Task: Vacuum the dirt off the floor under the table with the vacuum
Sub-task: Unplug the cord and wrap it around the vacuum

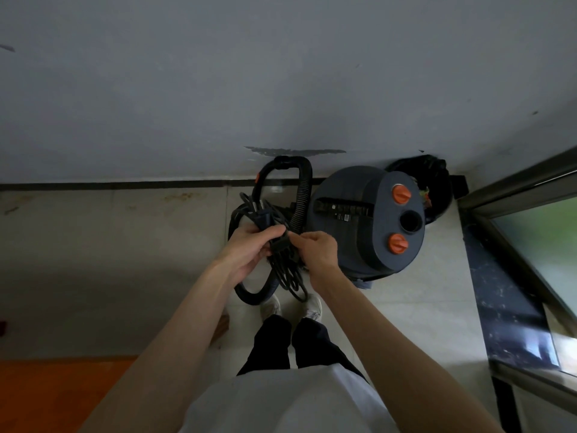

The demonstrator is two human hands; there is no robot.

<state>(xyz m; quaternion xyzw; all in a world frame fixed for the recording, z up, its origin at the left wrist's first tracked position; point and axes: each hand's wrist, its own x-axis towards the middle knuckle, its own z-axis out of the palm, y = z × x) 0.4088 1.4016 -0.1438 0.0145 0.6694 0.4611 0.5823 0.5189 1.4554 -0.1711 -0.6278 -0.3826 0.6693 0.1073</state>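
Against the wall, vacuum (365, 220) stands on tile beside a bin (437, 182). Left hand (249, 250) grips the coiled power cord (284, 270); right hand (318, 250) pinches its strap. Cord is limp and tangle-prone. Canister looks heavy; I'd lift it by the top handle.

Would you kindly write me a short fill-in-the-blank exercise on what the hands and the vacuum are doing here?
1. The left hand holds the coiled black ____ bundle.
2. The right hand pinches the black strap around that ____.
3. The grey drum vacuum has two ____ knobs on top.
4. The black ribbed hose loops to the ____ of the vacuum in the picture.

Missing words: cord; bundle; orange; left
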